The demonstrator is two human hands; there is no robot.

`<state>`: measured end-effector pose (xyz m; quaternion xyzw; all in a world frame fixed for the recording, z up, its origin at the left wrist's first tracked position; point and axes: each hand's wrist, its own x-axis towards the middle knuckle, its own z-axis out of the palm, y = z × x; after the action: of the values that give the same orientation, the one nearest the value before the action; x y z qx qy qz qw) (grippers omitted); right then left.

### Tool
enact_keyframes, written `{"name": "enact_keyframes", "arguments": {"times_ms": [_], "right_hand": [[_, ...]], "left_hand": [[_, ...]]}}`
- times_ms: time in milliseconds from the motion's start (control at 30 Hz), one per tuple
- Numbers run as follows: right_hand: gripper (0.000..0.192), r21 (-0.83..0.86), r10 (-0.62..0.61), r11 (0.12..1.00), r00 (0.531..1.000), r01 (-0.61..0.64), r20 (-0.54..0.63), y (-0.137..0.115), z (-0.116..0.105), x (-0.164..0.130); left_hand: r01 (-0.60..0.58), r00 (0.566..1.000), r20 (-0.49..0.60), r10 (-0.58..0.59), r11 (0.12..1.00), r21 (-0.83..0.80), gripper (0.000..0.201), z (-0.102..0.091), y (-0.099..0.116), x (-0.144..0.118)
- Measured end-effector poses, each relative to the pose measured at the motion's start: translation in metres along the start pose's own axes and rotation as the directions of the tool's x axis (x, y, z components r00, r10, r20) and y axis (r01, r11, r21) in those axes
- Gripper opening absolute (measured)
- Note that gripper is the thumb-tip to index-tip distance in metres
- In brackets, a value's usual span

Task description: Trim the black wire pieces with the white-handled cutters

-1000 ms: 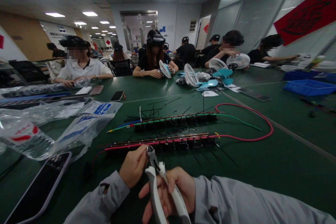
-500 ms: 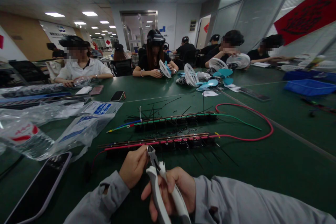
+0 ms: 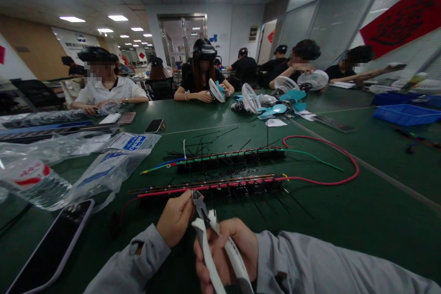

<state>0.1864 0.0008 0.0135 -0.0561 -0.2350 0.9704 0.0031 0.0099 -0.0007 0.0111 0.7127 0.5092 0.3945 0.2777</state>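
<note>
I see my right hand (image 3: 227, 250) wrapped around the white handles of the cutters (image 3: 210, 239), fingers clenched on them, the metal nose pointing up and away from my knuckles. My left hand (image 3: 176, 218) sits just beside that nose, fingers pinched together near the tip — whatever they grip is too small to tell. Just beyond both sets of fingertips lies the red-wired strip (image 3: 213, 187) on the green bench (image 3: 344, 220), its red cable (image 3: 330, 165) looping off to the right. Farther out from my fingers is a second strip with green wire (image 3: 230, 156). Well to the left of my left hand lies a phone (image 3: 51, 248) — and beyond it some plastic bags (image 3: 103, 170).
</note>
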Motion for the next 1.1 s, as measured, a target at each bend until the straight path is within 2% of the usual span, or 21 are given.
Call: {"name": "enact_keyframes", "arguments": {"times_ms": [200, 400, 667, 967, 1100], "right_hand": [[0.034, 0.034, -0.003, 0.999, 0.999, 0.001, 0.049, -0.002, -0.002, -0.002], [0.029, 0.03, -0.036, 0.999, 0.997, 0.038, -0.075, 0.004, 0.0, -0.004], [0.032, 0.01, -0.026, 1.0, 0.987, 0.028, -0.16, 0.005, -0.002, -0.003], [0.033, -0.005, -0.025, 1.0, 0.985, 0.025, -0.171, 0.007, -0.002, -0.004], [0.034, 0.016, -0.024, 1.0, 0.992, 0.026, -0.121, 0.006, -0.006, -0.003]], "left_hand": [[0.018, 1.0, 0.001, -0.018, 1.0, -0.022, 0.031, 0.001, 0.001, 0.001], [0.006, 1.0, 0.014, -0.006, 1.0, -0.003, 0.03, 0.001, 0.001, 0.001], [-0.007, 1.0, 0.019, 0.006, 1.0, 0.016, 0.029, 0.0, 0.003, 0.001], [-0.009, 1.0, 0.02, 0.009, 1.0, 0.015, 0.029, 0.0, 0.002, 0.0], [-0.003, 1.0, 0.007, 0.003, 1.0, 0.023, 0.031, 0.001, 0.0, 0.001]]}}
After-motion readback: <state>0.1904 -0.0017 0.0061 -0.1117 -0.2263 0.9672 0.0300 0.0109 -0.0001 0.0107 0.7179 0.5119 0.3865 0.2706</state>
